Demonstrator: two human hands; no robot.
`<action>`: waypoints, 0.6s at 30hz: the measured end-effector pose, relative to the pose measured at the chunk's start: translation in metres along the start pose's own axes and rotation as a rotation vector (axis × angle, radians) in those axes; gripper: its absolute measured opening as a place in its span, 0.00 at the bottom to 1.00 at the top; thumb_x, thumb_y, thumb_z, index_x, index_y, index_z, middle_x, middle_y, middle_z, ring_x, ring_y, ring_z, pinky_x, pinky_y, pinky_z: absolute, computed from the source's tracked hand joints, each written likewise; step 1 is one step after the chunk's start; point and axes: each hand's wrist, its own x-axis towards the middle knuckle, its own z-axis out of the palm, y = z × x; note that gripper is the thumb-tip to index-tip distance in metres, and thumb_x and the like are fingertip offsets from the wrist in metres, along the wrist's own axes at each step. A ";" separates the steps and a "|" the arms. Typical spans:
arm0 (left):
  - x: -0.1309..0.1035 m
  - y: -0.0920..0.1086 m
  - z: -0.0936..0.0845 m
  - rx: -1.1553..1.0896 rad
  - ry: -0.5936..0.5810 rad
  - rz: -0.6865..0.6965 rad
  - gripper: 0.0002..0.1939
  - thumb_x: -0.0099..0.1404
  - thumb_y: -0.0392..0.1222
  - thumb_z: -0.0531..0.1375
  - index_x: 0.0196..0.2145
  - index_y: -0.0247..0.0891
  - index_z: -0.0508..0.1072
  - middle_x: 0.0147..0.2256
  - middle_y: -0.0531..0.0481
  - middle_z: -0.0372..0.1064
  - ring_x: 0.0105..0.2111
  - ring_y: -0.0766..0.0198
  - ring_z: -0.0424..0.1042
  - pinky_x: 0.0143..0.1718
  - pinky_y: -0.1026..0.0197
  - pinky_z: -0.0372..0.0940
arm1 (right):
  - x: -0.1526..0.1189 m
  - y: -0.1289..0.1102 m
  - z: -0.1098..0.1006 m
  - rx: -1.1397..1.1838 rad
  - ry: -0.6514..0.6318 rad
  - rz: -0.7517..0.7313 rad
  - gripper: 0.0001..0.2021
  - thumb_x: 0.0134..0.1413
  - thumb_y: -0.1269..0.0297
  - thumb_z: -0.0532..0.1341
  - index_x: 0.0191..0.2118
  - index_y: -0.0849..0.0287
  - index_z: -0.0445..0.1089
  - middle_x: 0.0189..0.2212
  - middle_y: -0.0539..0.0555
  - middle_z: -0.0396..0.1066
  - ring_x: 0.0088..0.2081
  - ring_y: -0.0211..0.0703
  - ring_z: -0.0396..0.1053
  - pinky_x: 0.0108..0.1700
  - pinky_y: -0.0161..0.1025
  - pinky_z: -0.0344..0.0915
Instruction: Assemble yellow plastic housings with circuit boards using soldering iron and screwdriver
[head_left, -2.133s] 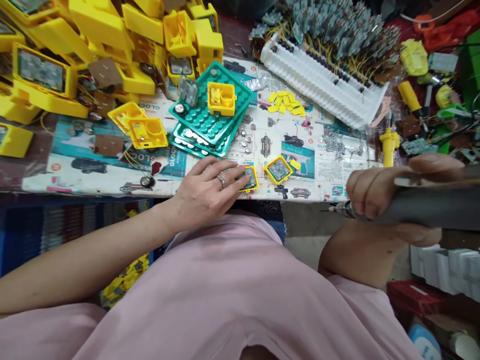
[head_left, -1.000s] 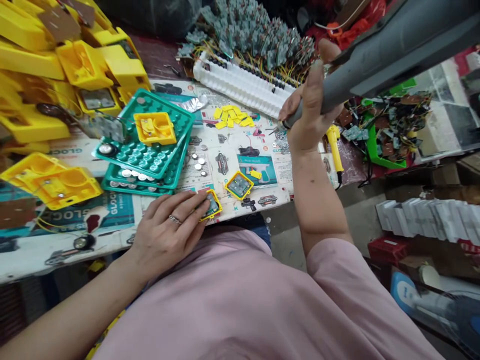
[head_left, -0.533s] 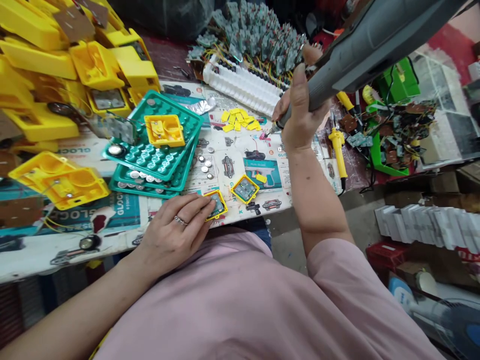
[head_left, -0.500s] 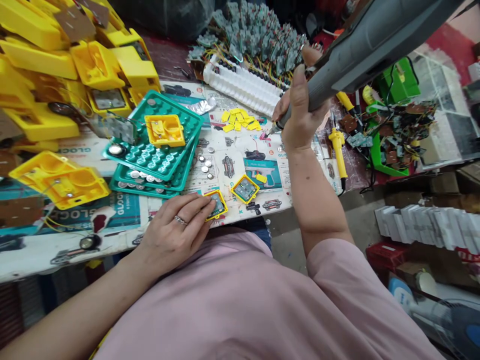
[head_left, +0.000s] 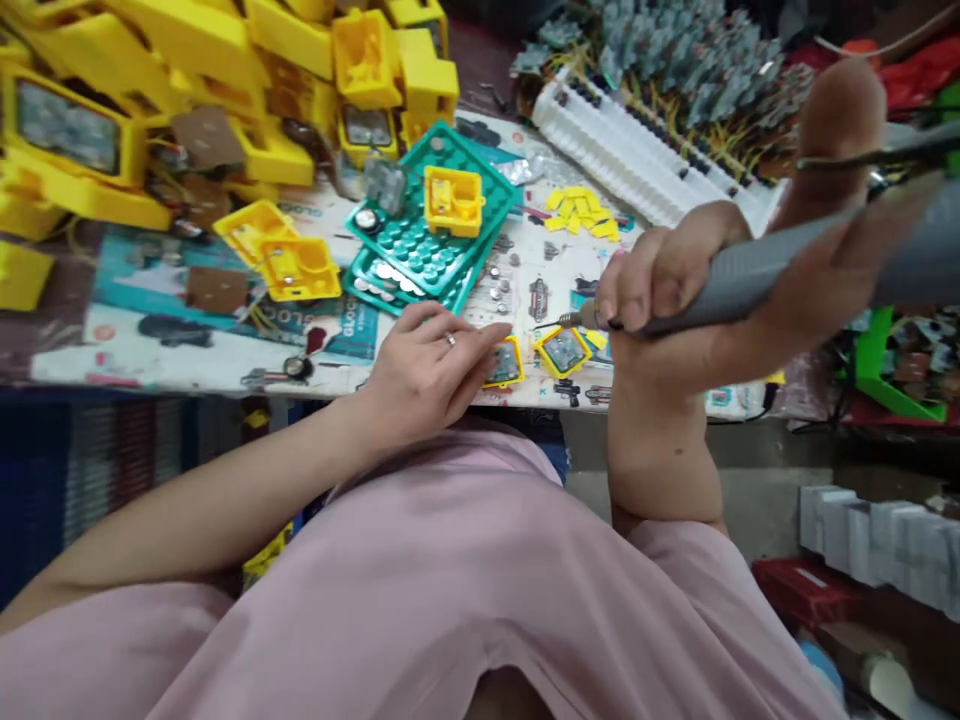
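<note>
My left hand (head_left: 431, 370), with a ring on one finger, lies at the table's front edge. Its fingers hold a small yellow case (head_left: 513, 362) with a circuit board inside, partly hidden by the hand. A second yellow case (head_left: 564, 350), also framing a board, sits just to the right. My right hand (head_left: 697, 345) is wrapped round a grey electric screwdriver (head_left: 727, 285). The thin bit points left and hovers around the second case's upper edge; whether it touches is unclear. A little yellow piece (head_left: 597, 340) lies beside that case.
Stacked green trays (head_left: 450, 265) bear a yellow housing (head_left: 452, 200) and round metal parts. Small yellow pieces (head_left: 581, 212) are heaped behind the cases. A white rack (head_left: 622, 150) carries many wired boards. Yellow housings (head_left: 180, 60) pile up at left; a green bin (head_left: 900, 375) stands right.
The view has swung, so the table's things appear further right. My right hand has brought the screwdriver down and nearer, its bit now by the two cases. My left hand stays on its case.
</note>
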 end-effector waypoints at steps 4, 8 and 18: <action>0.002 -0.001 0.004 0.000 -0.006 -0.081 0.13 0.71 0.39 0.56 0.52 0.37 0.70 0.32 0.53 0.78 0.35 0.61 0.74 0.47 0.53 0.62 | -0.016 -0.014 0.039 0.157 0.005 -0.194 0.14 0.59 0.38 0.56 0.35 0.37 0.72 0.14 0.42 0.53 0.13 0.36 0.55 0.19 0.36 0.58; 0.002 -0.001 0.007 0.004 0.019 -0.096 0.09 0.71 0.40 0.56 0.38 0.38 0.75 0.30 0.53 0.78 0.33 0.62 0.74 0.49 0.52 0.61 | -0.026 -0.018 0.056 0.057 0.091 -0.128 0.15 0.60 0.36 0.54 0.41 0.36 0.70 0.15 0.42 0.54 0.14 0.38 0.57 0.22 0.38 0.61; 0.001 0.000 0.007 -0.058 0.018 -0.153 0.11 0.72 0.43 0.56 0.34 0.40 0.75 0.31 0.54 0.80 0.34 0.62 0.76 0.53 0.49 0.62 | -0.030 -0.009 0.058 0.109 0.085 -0.150 0.11 0.61 0.41 0.56 0.37 0.36 0.72 0.16 0.43 0.55 0.15 0.37 0.57 0.22 0.37 0.61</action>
